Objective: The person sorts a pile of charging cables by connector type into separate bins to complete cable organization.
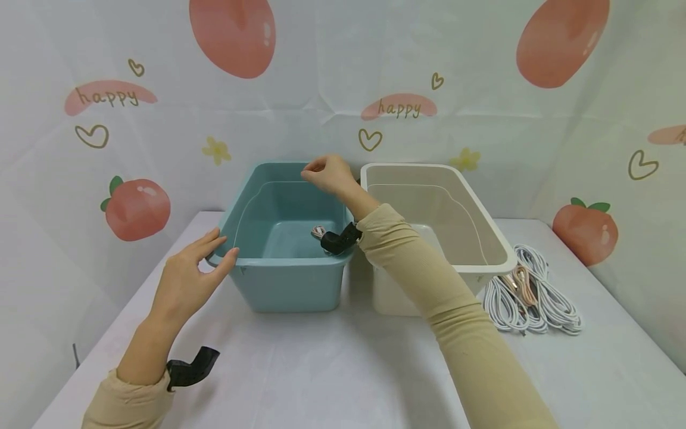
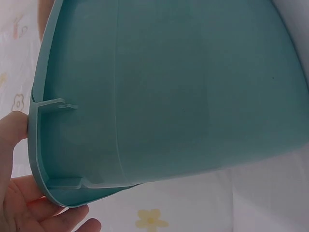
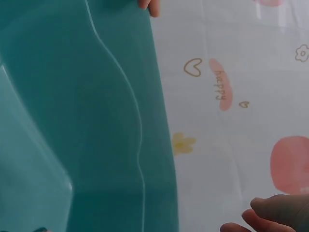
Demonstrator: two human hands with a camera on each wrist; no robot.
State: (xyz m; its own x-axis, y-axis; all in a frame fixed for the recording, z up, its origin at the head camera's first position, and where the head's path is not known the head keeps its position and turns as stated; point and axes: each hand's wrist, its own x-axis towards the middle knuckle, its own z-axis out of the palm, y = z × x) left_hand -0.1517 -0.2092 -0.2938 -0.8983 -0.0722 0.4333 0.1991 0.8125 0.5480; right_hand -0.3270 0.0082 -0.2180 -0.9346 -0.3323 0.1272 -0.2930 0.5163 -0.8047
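Note:
My left hand [image 1: 184, 283] holds the near left corner of a blue-green plastic tub [image 1: 292, 262]. In the left wrist view its thumb touches the rim [image 2: 33, 145], and the fingers lie around the corner's other side. My right hand [image 1: 331, 174] hovers over the tub's far right part, wrist bent, fingers loosely bent. Nothing shows between those fingers in the right wrist view. Inside the tub, a small piece of a coiled cable [image 1: 318, 231] shows; the black wrist camera hides the rest.
Right of the tub stands a cream tub [image 1: 495, 267], partly behind my right forearm. Several bundled white cables [image 1: 554, 307] and a pinkish cable [image 1: 524, 286] lie on the white table [image 1: 321, 369] beside it. A printed cloth [image 1: 300, 125] hangs close behind both tubs.

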